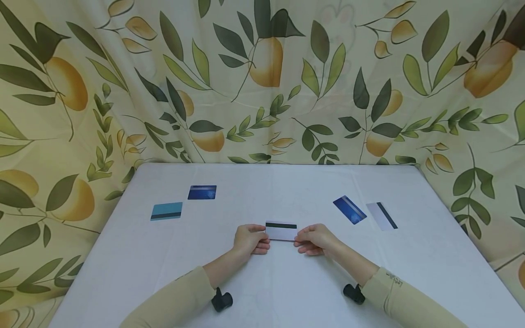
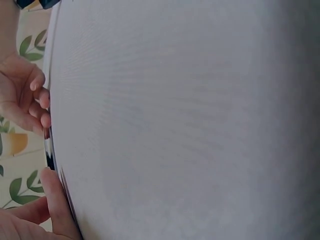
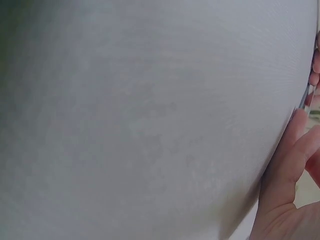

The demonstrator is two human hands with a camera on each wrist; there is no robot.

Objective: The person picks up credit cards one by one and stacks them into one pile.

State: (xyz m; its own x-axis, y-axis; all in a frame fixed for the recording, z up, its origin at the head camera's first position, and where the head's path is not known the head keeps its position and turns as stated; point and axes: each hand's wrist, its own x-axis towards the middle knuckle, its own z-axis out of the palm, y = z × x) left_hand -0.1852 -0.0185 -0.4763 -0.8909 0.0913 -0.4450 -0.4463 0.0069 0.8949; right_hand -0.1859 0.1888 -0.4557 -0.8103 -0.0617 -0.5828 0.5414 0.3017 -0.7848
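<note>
Mid-tabletop [image 1: 283, 291], a white card [image 1: 281, 233] with a black stripe is held between left hand [image 1: 251, 240] and right hand [image 1: 316, 240], fingers pinching it at both short ends. Main risk, as I read it: uneven grip. If one side slackens first, card pivots or drops; if both squeeze inward, it could bow and spring loose. Thin reddish edge [image 1: 281, 241] along its near side; can't tell if that's a second card underneath. If so, a loose pinch could let layers slide. Can't tell either if it's touching the tabletop or lifted. Tilted blue card [image 1: 349, 210] and striped pale card [image 1: 379, 217] lie close together on the right; a wide right-hand sweep could knock them.
</note>
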